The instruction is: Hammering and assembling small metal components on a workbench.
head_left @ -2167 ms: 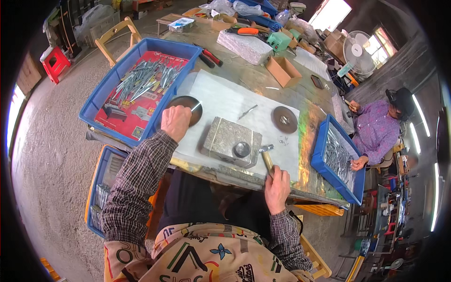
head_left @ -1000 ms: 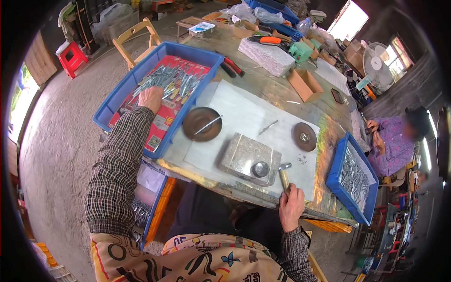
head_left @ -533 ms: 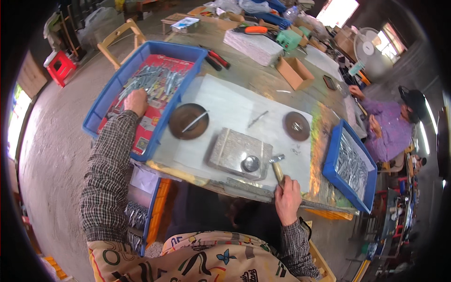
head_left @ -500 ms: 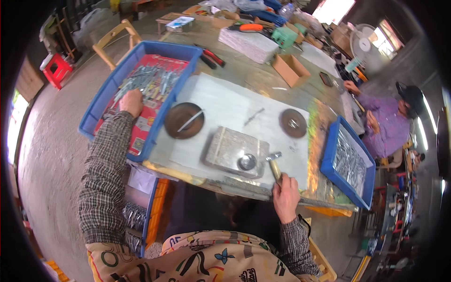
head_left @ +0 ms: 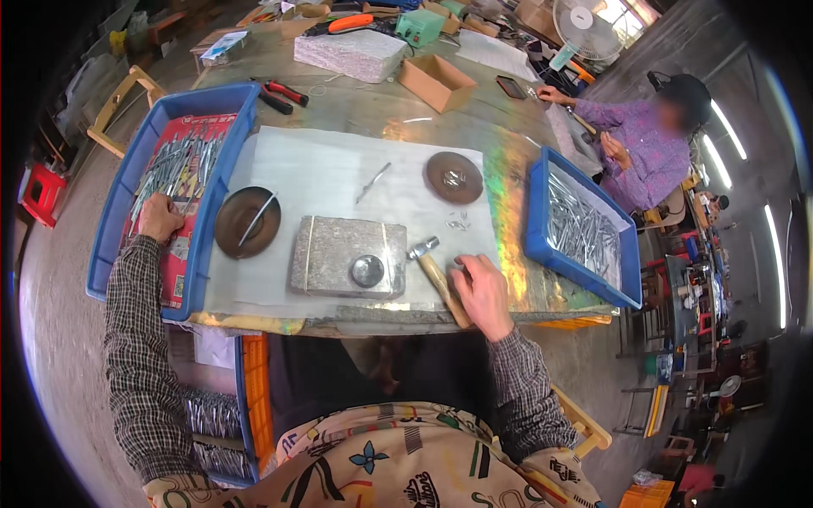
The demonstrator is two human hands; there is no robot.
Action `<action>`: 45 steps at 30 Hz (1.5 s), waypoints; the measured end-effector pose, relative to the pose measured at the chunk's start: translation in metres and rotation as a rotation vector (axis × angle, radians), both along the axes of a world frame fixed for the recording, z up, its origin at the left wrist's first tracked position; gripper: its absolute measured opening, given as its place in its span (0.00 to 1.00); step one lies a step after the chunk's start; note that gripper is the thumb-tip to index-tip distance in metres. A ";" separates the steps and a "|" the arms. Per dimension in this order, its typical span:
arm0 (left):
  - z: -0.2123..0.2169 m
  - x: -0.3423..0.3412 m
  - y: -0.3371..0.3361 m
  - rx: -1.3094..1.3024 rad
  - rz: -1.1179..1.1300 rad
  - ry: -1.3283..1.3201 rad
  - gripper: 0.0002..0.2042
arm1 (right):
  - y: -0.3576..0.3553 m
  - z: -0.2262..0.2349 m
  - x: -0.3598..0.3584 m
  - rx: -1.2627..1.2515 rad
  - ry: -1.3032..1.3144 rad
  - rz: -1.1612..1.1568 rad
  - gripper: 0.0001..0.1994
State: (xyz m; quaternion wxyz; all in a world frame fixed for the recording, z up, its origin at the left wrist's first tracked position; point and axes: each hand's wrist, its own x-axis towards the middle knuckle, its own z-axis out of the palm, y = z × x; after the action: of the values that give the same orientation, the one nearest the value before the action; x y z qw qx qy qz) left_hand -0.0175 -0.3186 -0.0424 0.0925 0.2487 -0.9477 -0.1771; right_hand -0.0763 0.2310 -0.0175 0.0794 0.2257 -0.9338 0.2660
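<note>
My left hand [head_left: 159,218] reaches into the blue tray [head_left: 118,212] at the table's left. Its fingers curl down onto the heap of thin metal pieces [head_left: 182,165] on a red liner, and I cannot tell if it grips one. My right hand [head_left: 481,292] rests at the table's front edge, closed around the wooden handle of a small hammer [head_left: 428,258]. The hammer's head lies beside a grey stone block [head_left: 334,250] that carries a round metal disc [head_left: 367,271]. One metal piece lies across a brown dish [head_left: 247,222] left of the block.
A second brown dish [head_left: 454,177] and a loose metal piece [head_left: 373,181] lie on the white sheet. Another blue tray [head_left: 580,229] of metal pieces stands at right, near a seated person [head_left: 644,144]. A cardboard box [head_left: 436,82], red-handled pliers [head_left: 284,91] and a stone slab [head_left: 350,55] lie farther back.
My left hand has left the brown dish and gone left into the blue tray. My right hand stays at the front edge with the hammer.
</note>
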 end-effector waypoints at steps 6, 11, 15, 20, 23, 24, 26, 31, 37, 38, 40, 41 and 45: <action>0.007 -0.001 0.010 0.171 0.033 -0.005 0.06 | 0.006 -0.010 -0.030 0.016 0.080 -0.018 0.09; -0.005 0.004 -0.006 0.150 -0.073 0.088 0.05 | 0.005 -0.021 -0.050 0.040 0.140 -0.022 0.08; 0.006 0.001 0.008 0.329 0.026 0.033 0.04 | 0.005 -0.025 -0.064 0.106 0.208 -0.017 0.05; -0.010 0.004 -0.005 -0.084 -0.072 0.094 0.03 | -0.001 -0.026 -0.073 0.180 0.223 0.003 0.02; 0.001 0.004 0.005 -0.119 -0.030 0.112 0.04 | 0.000 -0.029 -0.079 0.233 0.269 0.035 0.02; -0.001 0.004 0.003 -0.121 -0.031 0.113 0.04 | -0.001 -0.026 -0.079 0.249 0.290 0.067 0.02; 0.000 0.003 0.005 -0.215 0.000 0.235 0.05 | -0.002 -0.021 -0.081 0.265 0.311 0.094 0.02; 0.035 0.011 0.039 -0.043 -0.031 0.439 0.07 | -0.008 -0.013 -0.092 0.415 0.255 0.168 0.03; 0.077 0.024 0.137 0.715 -0.108 0.561 0.09 | -0.008 -0.013 -0.096 0.445 0.210 0.175 0.03; 0.081 0.028 0.153 0.790 -0.138 0.561 0.08 | -0.008 -0.012 -0.093 0.441 0.212 0.180 0.03; 0.079 0.029 0.182 0.878 -0.172 0.563 0.08 | -0.003 -0.012 -0.084 0.283 0.207 0.178 0.03; 0.075 0.023 0.197 0.934 -0.218 0.524 0.07 | 0.006 -0.013 -0.080 0.292 0.209 0.162 0.03; 0.071 0.030 0.239 1.060 -0.279 0.460 0.07 | 0.007 -0.005 -0.058 0.093 0.097 0.086 0.05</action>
State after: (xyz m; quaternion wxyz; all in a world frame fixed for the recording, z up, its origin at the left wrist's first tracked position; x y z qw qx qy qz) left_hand 0.0120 -0.0800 0.0284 0.1345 0.0891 -0.7093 -0.6862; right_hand -0.1346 0.2382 -0.0226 0.1022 0.2816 -0.9297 0.2142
